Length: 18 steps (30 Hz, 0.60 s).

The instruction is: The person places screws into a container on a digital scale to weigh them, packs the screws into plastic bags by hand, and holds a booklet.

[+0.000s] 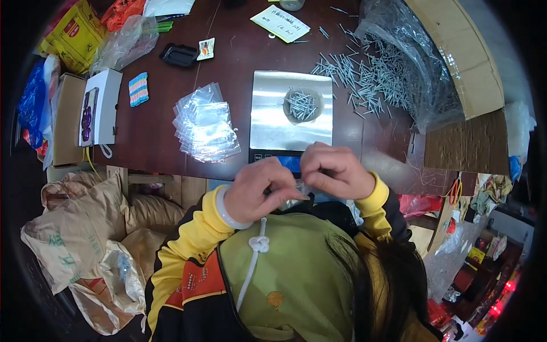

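My left hand (259,191) and my right hand (335,171) are close together at the table's front edge. Both pinch a small clear plastic bag (300,190) between them, partly hidden by the fingers. Just beyond is a silver scale (268,111), its display partly behind my right hand. A round dish on the scale holds metal screws (302,105). Left of the scale lies a spread stack of clear zip bags (208,128). To the right, a large heap of loose screws (376,77) spills from a plastic liner.
A cardboard box (464,51) stands at the right. Along the back are a handwritten note (280,24) and a black tray (179,55). A striped bundle (138,90) and a white box (106,108) sit at the left. Brown sacks (74,233) lie below the table's left side.
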Motion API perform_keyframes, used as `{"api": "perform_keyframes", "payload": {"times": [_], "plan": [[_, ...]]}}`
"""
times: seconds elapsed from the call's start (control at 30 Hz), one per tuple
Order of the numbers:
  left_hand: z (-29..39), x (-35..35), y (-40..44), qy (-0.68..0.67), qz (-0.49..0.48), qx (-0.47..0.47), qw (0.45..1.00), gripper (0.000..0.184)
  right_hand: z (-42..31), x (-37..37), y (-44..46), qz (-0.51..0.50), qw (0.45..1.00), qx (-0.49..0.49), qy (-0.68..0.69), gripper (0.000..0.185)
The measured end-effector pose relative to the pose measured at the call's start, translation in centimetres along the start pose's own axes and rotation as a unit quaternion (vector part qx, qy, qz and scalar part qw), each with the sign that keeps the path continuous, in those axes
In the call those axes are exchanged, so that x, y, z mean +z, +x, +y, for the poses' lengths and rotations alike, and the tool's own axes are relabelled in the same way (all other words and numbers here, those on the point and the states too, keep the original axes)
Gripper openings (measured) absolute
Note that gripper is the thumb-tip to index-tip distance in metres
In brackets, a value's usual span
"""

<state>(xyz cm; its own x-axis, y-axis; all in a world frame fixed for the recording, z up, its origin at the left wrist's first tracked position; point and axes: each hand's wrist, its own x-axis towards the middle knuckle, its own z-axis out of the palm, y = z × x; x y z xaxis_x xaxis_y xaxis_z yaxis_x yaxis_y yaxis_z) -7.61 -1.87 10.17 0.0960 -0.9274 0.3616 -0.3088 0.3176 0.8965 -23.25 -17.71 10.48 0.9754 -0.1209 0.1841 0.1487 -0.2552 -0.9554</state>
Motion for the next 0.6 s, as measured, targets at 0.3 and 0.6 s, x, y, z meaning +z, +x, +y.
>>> {"api": "perform_keyframes", "payload": {"times": [0.3,0.6], "plan": [[0.2,-0.5,-0.1,-0.037,-0.110,-0.060,0.991,0.011,-0.6,0.6,-0.9,0.111,0.974,0.108,0.164,0.011],[0.2,-0.3,0.4,-0.205,-0.121,-0.015,0.971,0.018,-0.3,-0.4,-0.1,-0.034,0.997,-0.051,0.051,0.015]]}}
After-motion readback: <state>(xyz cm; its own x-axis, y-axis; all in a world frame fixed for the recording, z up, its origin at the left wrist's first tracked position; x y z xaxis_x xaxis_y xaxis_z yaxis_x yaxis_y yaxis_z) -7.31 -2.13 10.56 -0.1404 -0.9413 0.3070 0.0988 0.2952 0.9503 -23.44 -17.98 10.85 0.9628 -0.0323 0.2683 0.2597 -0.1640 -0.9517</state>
